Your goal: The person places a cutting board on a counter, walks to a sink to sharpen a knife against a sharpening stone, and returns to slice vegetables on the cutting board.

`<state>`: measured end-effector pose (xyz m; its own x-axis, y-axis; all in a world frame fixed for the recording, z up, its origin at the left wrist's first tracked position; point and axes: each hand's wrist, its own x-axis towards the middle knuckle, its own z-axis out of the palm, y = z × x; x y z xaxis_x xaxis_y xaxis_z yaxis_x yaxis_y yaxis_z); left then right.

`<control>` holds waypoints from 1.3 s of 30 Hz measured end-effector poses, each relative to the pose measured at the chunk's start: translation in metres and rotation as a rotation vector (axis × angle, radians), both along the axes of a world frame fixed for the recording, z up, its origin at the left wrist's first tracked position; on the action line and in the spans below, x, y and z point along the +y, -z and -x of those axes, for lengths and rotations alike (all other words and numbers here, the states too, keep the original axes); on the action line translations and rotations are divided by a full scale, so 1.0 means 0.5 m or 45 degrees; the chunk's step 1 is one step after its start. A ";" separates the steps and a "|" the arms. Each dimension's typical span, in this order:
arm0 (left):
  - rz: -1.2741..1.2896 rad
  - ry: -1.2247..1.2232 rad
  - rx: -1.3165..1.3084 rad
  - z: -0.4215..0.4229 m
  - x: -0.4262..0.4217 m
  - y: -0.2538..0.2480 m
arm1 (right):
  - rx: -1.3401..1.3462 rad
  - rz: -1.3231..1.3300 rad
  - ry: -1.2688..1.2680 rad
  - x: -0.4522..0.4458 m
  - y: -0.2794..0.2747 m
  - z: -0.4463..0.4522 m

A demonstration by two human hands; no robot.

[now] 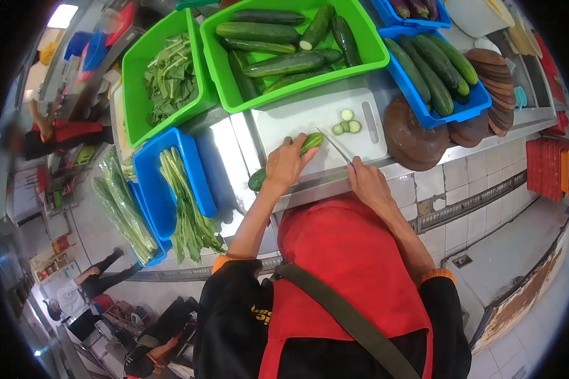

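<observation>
On the white cutting board [284, 123], my left hand [286, 161] is closed over a cucumber [311, 143], whose striped end shows past the fingertips. A dark green end [257, 179] sticks out by the left wrist; the hand hides whether both belong to one cucumber. My right hand [368, 181] is wrapped round the handle of a knife [336, 148]. Its blade points up and left, with the tip close to the cucumber's far end. Several short cut cucumber pieces [347, 115] lie on the board beyond the blade.
Behind the board stands a green crate [210, 66] of large cucumbers, with a green crate [128, 101] of leafy greens left of it. Blue bins [480, 108] flank both sides. Round brown boards [417, 136] are stacked at the right. Other people [76, 303] are at the left.
</observation>
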<state>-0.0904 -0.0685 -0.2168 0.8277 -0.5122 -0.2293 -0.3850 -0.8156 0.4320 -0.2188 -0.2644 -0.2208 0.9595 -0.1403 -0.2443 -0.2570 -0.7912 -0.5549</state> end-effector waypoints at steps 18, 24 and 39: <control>0.010 0.021 -0.029 0.002 0.001 0.003 | 0.008 0.043 -0.019 0.041 0.003 -0.017; -0.007 0.031 0.003 0.000 -0.001 -0.002 | 0.041 0.055 -0.013 0.043 -0.002 -0.021; 0.028 -0.068 0.021 0.004 -0.009 -0.006 | 0.115 0.035 -0.051 0.014 0.019 0.047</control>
